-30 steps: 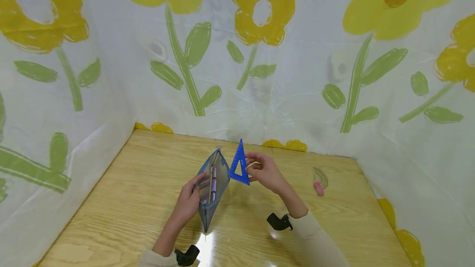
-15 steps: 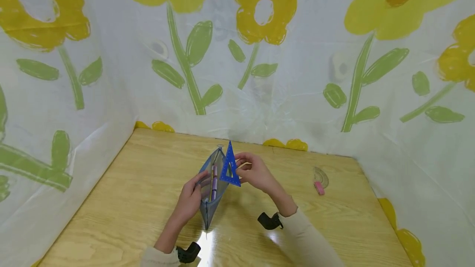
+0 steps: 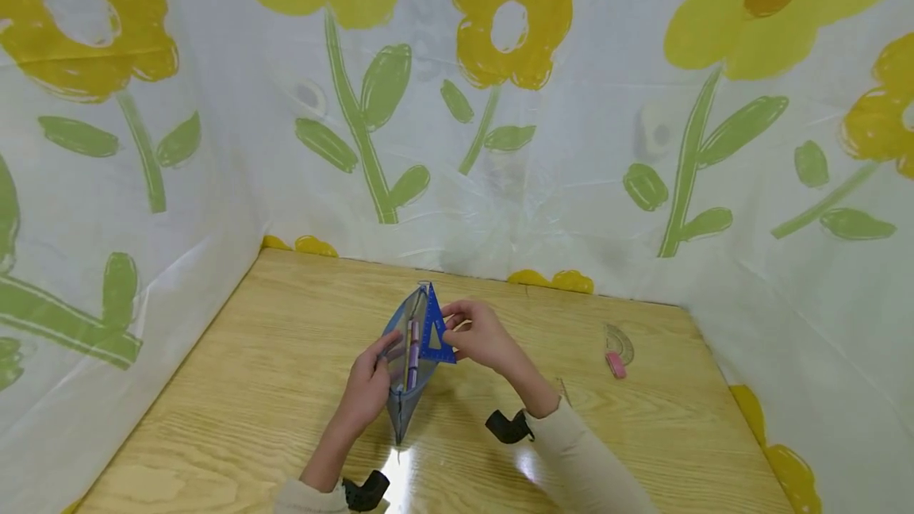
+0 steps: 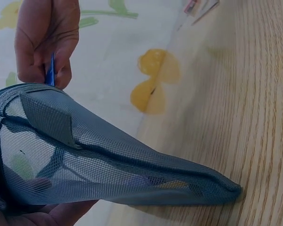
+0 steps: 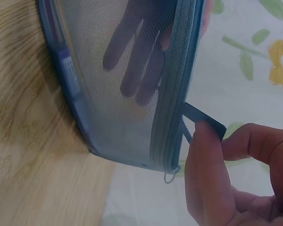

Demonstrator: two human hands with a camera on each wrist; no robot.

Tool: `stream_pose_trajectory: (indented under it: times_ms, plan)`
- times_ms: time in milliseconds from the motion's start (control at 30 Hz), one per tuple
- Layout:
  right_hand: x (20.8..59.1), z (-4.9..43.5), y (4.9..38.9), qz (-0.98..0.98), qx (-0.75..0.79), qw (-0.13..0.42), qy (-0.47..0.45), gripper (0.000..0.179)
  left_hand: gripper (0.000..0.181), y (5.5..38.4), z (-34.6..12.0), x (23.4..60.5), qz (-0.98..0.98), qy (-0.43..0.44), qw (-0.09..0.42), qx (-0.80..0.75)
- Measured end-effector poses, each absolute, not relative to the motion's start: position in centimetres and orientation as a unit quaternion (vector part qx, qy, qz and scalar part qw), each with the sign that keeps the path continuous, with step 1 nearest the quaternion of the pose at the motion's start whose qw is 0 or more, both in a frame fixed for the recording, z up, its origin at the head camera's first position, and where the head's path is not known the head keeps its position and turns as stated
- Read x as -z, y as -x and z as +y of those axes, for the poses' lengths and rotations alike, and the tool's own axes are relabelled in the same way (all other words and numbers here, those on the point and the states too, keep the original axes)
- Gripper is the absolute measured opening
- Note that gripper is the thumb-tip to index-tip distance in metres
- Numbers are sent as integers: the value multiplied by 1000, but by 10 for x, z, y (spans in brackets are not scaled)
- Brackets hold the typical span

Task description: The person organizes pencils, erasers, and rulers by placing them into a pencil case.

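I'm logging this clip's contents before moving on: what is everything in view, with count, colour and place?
Pouch: 1, grey-blue mesh, in the left hand
Set square: 1, blue, in the right hand, at the pouch's mouth
Purple contents: count unclear, inside the pouch
Stick: 1, yellowish, beside them
Protractor: 1, clear, right side of the table
Block: 1, pink, by the protractor
Strip: 1, pale, partly hidden by the right arm
Table: 1, light wood, below
Sheet: white, yellow flowers, around the table
Wrist cameras: 2, black, one per wrist
Sleeves: 2, cream, on the arms
Left hand: 1, holding the pouch
Right hand: 1, pinching the set square
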State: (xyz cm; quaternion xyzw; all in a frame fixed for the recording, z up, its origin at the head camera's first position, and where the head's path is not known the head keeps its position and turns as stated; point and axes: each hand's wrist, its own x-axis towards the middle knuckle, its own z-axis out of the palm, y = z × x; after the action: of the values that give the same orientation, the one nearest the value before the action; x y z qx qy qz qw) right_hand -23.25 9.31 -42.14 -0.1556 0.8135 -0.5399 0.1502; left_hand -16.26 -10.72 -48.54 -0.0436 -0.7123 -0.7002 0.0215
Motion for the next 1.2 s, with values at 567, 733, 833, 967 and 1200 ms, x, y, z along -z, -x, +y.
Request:
stream_pose_trajectory:
  times_ms: [567,733,833,967,1200]
  plan:
    - [419,83,229,820,523,164,164,32,50,166,-105,490,-704,35,30,708]
    - [420,81,230,826,515,160,164,32,51,168,-105,491,-705,37,32,707]
    - [420,79,231,831,509,158,160,31,51,167,-104,490,-707,36,30,706]
    - [421,77,232,838,498,156,158,31,51,166,-104,489,-712,39,27,700]
    - [424,79,235,827,512,154,176,34,51,168,-103,489,-706,45,31,706]
